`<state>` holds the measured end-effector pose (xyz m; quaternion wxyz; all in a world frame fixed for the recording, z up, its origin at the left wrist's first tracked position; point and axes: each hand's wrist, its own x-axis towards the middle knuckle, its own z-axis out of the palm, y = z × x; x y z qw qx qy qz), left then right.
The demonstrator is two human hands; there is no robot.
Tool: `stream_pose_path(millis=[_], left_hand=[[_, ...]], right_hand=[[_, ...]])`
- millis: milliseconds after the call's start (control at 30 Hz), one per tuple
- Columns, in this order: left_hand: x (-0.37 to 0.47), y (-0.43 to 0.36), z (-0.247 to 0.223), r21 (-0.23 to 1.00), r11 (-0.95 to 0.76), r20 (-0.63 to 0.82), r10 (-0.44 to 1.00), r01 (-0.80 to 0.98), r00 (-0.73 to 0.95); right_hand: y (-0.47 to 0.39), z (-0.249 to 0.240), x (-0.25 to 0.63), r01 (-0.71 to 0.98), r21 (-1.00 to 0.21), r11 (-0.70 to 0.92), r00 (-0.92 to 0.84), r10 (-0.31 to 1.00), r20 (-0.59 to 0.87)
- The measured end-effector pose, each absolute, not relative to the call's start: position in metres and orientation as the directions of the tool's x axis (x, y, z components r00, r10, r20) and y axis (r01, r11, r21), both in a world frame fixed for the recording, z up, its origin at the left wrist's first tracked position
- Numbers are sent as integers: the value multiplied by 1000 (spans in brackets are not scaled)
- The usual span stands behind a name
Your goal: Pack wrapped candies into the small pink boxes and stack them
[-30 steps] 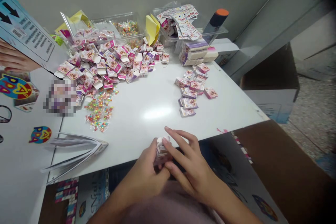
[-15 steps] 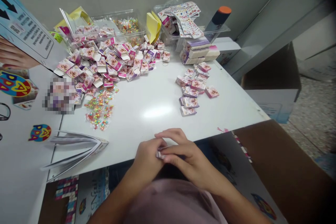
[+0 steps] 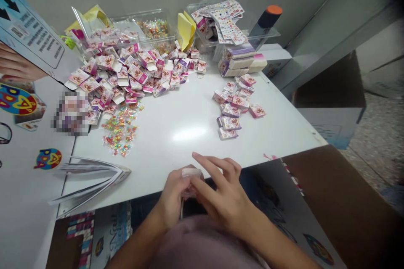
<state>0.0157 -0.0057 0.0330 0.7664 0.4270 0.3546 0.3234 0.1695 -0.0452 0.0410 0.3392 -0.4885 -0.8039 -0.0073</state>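
At the table's near edge, in the head view, a small printed cardboard box [image 3: 189, 192] with a white flap is held low in front of my body. My left hand [image 3: 172, 195] is wrapped around its left side. From the right, my right hand [image 3: 222, 187] has its index finger at the flap, and its thumb sits lower, partly hidden. The other fingers of that hand are spread above the tabletop. Most of the box's printed face is covered by the fingers.
A heap of small printed boxes [image 3: 135, 71] lies back left, with small bags of colourful pieces [image 3: 121, 130] before it. Closed-looking boxes [image 3: 232, 109] sit right of centre. Behind are clear plastic bins [image 3: 145, 42], sticker sheets [image 3: 227, 21] and stacked boxes [image 3: 236, 61]. A folded booklet [image 3: 116, 176] stands left.
The box has turned so that its white flap shows on top. My right hand's outer fingers have lifted and spread. My left hand has shifted slightly around the box.
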Motion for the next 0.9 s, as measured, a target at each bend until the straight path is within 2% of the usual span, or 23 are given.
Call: stream_pose_path(millis=[100,200,267,333,433,500,600,667,733,800,900], left_hand=[[18,-1,34,894,425,-296,800,-145,521],[22,-3,35,840,533,-457,794,-98,400],[25,-7,34,789,595,-521,781,-157,344],[27,-10,34,728,637,-532,758,-254,377],[28,-12,33,665,681,-546,724,-307,422],[29,-12,32,670,681,-556,725,-297,407],[32,-13,31,712,646,-534,753,-276,384],[33,-14,30,748,616,-512,773,-247,375],[32,-14,30,779,596,-499,777,-196,384],[30,-13,29,794,590,-500,771,-146,395],[26,-10,28,802,594,-522,747,-60,412]], right_hand=[[-47,34,165,723,-463,512,-168,781,602],[-45,31,165,594,-609,526,-201,830,520],[-43,29,165,480,-735,480,-199,875,441],[-41,27,165,376,-829,414,-150,910,387],[-43,21,163,348,-819,456,-161,890,427],[-44,17,160,302,-858,416,-158,909,385],[-45,13,152,59,-989,138,10,990,139],[-44,12,147,-120,-993,-7,74,997,-16],[-42,13,145,-223,-972,-68,79,993,-88],[-41,15,147,-211,-976,-48,58,996,-61],[-42,17,153,-10,-989,147,-1,989,148]])
